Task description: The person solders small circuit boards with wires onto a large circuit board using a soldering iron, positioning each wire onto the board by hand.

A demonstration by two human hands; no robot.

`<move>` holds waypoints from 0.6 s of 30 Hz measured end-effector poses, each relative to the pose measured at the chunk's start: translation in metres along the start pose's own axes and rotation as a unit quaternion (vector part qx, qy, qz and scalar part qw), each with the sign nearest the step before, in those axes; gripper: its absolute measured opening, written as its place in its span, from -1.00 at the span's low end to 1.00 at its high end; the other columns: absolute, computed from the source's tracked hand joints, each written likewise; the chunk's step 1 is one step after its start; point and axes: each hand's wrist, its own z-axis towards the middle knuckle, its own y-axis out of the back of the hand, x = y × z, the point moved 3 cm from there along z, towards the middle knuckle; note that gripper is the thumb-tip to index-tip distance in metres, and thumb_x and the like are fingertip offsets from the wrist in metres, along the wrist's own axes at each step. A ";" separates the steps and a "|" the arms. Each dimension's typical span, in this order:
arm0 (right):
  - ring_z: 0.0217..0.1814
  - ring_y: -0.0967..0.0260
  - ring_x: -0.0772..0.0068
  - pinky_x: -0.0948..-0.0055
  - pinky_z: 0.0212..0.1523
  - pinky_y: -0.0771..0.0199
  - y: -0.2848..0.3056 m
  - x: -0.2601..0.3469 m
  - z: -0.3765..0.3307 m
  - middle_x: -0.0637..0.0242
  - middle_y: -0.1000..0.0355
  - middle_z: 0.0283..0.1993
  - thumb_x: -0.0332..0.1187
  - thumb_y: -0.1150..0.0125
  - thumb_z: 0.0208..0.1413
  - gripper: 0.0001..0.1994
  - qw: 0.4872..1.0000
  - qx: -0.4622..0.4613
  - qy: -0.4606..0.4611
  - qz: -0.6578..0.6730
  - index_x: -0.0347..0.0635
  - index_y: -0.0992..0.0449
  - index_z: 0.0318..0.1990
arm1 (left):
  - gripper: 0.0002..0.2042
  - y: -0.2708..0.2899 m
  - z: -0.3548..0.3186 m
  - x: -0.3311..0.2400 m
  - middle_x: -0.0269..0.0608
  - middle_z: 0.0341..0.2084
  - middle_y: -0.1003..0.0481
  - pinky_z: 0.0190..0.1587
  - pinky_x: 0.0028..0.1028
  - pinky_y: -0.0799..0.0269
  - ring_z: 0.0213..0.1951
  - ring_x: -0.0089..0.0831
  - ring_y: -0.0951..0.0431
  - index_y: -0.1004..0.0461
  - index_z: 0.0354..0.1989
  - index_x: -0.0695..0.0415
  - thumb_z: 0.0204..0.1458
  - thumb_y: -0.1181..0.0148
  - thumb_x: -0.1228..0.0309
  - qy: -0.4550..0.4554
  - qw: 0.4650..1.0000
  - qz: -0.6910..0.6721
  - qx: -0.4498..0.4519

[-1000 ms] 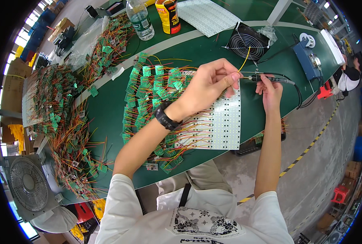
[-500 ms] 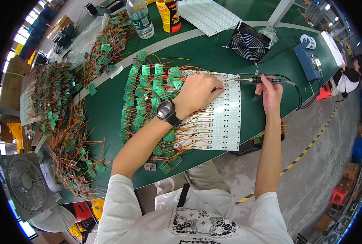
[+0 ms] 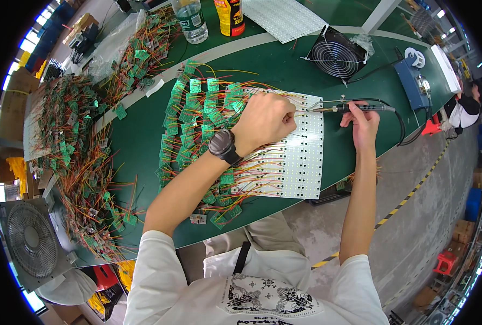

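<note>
A white panel [image 3: 301, 162] dotted with small LEDs lies on the green table. Red and yellow wires [image 3: 260, 169] run onto it from rows of small green circuit boards [image 3: 189, 115] along its left side. My left hand [image 3: 267, 122], a black watch [image 3: 222, 145] on its wrist, rests over the panel's upper part, fingers pinched together. Whatever they pinch is hidden. My right hand [image 3: 362, 122] grips a soldering iron [image 3: 379, 108] fitted with a thin feed tube. Its tip points left, over the panel's upper right part, close to my left fingertips.
Tangled heaps of wired boards [image 3: 78, 141] cover the table's left side. At the back stand a water bottle [image 3: 191, 23], a yellow-and-black container [image 3: 230, 17] and a black fan [image 3: 336, 54]. A blue soldering station [image 3: 410, 81] sits at the right, its cable trailing from the iron.
The view has shifted slightly. My left hand has turned a little, its fingers curling in more. The soldering iron stays nearly in place, its tip still over the panel.
</note>
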 end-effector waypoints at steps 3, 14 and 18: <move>-0.63 -0.43 0.41 0.56 -0.58 -0.35 -0.002 -0.001 0.000 0.20 -0.47 -0.55 -0.43 -0.21 0.11 -0.82 1.000 0.010 0.002 -0.001 -0.41 -0.52 -0.23 | -0.93 0.002 -0.001 0.002 -0.13 -0.72 -0.47 -0.50 -0.28 -0.43 -0.63 -0.15 -0.50 -0.55 -0.64 0.16 -0.24 -0.21 0.45 0.007 1.000 0.000 0.003; -0.62 -0.44 0.43 0.57 -0.57 -0.35 -0.002 -0.001 0.000 0.20 -0.47 -0.54 -0.44 -0.19 0.12 -0.82 0.999 0.028 -0.002 -0.016 -0.42 -0.52 -0.22 | -0.94 0.001 -0.001 0.002 -0.16 -0.74 -0.46 -0.51 -0.29 -0.43 -0.63 -0.16 -0.50 -0.55 -0.64 0.16 -0.25 -0.22 0.46 0.011 1.000 0.006 0.014; -0.61 -0.44 0.44 0.58 -0.56 -0.34 -0.003 0.000 0.000 0.20 -0.48 -0.53 -0.44 -0.18 0.13 -0.83 0.999 0.031 0.004 -0.016 -0.41 -0.52 -0.22 | -0.94 0.000 -0.001 0.003 -0.14 -0.72 -0.48 -0.50 -0.28 -0.44 -0.62 -0.16 -0.51 -0.54 -0.64 0.16 -0.25 -0.21 0.46 0.013 1.000 0.006 0.013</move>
